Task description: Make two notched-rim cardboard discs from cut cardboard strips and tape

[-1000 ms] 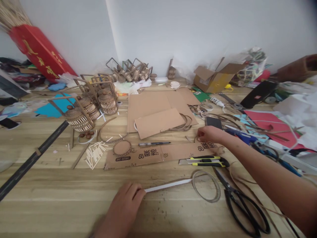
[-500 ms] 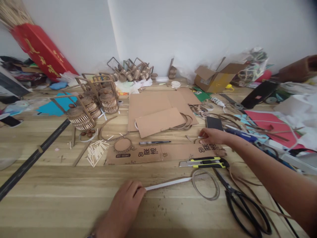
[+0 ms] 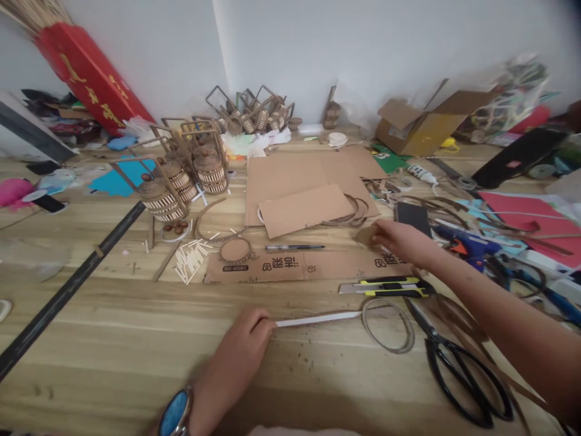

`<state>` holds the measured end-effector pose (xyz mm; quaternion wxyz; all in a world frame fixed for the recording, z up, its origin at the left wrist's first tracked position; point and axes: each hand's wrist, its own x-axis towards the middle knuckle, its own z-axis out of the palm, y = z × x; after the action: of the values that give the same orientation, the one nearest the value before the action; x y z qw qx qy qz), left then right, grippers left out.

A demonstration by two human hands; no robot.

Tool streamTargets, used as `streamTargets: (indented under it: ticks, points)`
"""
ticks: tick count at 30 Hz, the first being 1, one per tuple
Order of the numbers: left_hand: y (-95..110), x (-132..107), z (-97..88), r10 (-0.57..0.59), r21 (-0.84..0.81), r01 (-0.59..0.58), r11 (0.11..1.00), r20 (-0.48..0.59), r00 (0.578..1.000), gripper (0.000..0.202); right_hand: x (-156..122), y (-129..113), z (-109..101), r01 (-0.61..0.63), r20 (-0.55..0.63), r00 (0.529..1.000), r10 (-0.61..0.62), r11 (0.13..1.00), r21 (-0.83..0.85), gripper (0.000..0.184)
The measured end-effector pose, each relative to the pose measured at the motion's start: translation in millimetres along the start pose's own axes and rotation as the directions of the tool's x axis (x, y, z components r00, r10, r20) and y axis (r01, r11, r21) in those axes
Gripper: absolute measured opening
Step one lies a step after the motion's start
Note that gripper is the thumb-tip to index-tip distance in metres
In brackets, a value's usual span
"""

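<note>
My left hand [image 3: 245, 342] rests near the front of the wooden table, its fingers closed on one end of a narrow white strip [image 3: 318, 319]. The strip's far end reaches a coiled brown band [image 3: 388, 326], which lies in a loose ring. Over the right end of a printed cardboard strip [image 3: 254, 266], my right hand [image 3: 402, 241] pinches a small flat brown piece [image 3: 364, 235] whose material I cannot make out. A yellow and black utility knife [image 3: 388, 287] and black scissors [image 3: 463, 369] lie below that hand. A pen [image 3: 295, 247] lies to its left.
Small woven baskets [image 3: 163, 200] with tall handles stand at the left, near a pile of short sticks [image 3: 193, 259]. Cardboard sheets [image 3: 295, 166] lie at the back centre. A blue glue gun [image 3: 472, 245] and an open carton [image 3: 426, 124] are on the right.
My right hand now holds up a small brown piece that was not clearly visible in its fingers before. My left hand keeps the white strip. The whole view has shifted slightly.
</note>
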<state>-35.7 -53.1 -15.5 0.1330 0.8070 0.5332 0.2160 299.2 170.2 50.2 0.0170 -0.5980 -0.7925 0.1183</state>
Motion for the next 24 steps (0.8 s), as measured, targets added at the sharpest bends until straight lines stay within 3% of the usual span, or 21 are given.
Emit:
streamTargets:
  ticks: [2, 5, 8, 11, 15, 20, 24]
  points:
    - [1.4, 0.7, -2.0, -0.033, -0.071, 0.033, 0.997, -0.003, 0.999, 0.019, -15.9, -18.6, 1.0, 0.025, -0.022, 0.999, -0.025, 0.999, 0.023, 0.017]
    - [1.0, 1.0, -1.2, -0.068, -0.133, 0.069, 0.989, 0.011, 0.998, 0.019, -49.7, -55.4, 6.4, 0.167, -0.017, 0.986, -0.167, 0.974, 0.155, 0.014]
    - [-0.5, 0.9, 1.5, -0.09, -0.157, 0.091, 0.983, 0.017, 0.996, 0.022, -83.2, -92.1, 28.4, 0.338, 0.051, 0.912, -0.408, 0.815, 0.47, 0.015]
    - [-1.2, 0.9, 2.6, -0.098, -0.17, 0.1, 0.98, 0.019, 0.995, 0.021, -102.3, -114.4, 57.7, 0.35, 0.011, 0.903, -0.43, 0.75, 0.561, 0.018]
    - [0.0, 1.0, 0.9, -0.1, -0.175, 0.1, 0.979, 0.009, 0.995, 0.02, -105.7, -122.4, 78.3, 0.38, -0.039, 0.895, -0.444, 0.714, 0.588, 0.019]
    - [4.8, 1.5, -3.9, -0.089, -0.19, 0.081, 0.978, -0.032, 0.996, 0.021, -102.9, -124.9, 78.6, 0.454, -0.076, 0.863, -0.499, 0.702, 0.549, 0.017]
    - [13.3, 6.0, -9.0, -0.157, -0.241, 0.133, 0.961, -0.081, 0.984, 0.023, -102.4, -126.5, 78.3, 0.479, -0.057, 0.846, -0.53, 0.709, 0.518, 0.018]
